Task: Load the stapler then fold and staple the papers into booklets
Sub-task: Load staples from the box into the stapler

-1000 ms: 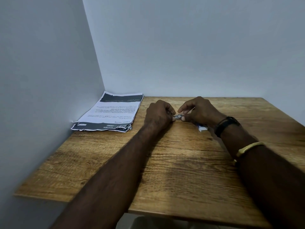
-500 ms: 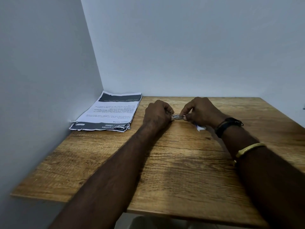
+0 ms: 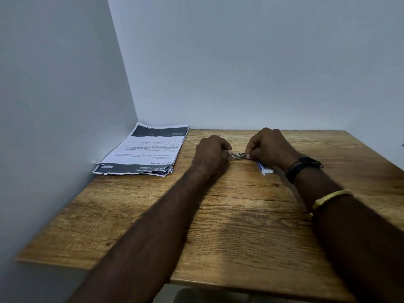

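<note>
Together, left hand and right hand pinch a silvery metal piece (stapler or staple strip, unclear) low over the wooden table; the printed papers lie beside the left wall.

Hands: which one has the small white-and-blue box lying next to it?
The right hand, the one wearing the black wristband; the box lies by its wrist. The left hand is nearer the paper stack. Both grip the metal piece.
</note>
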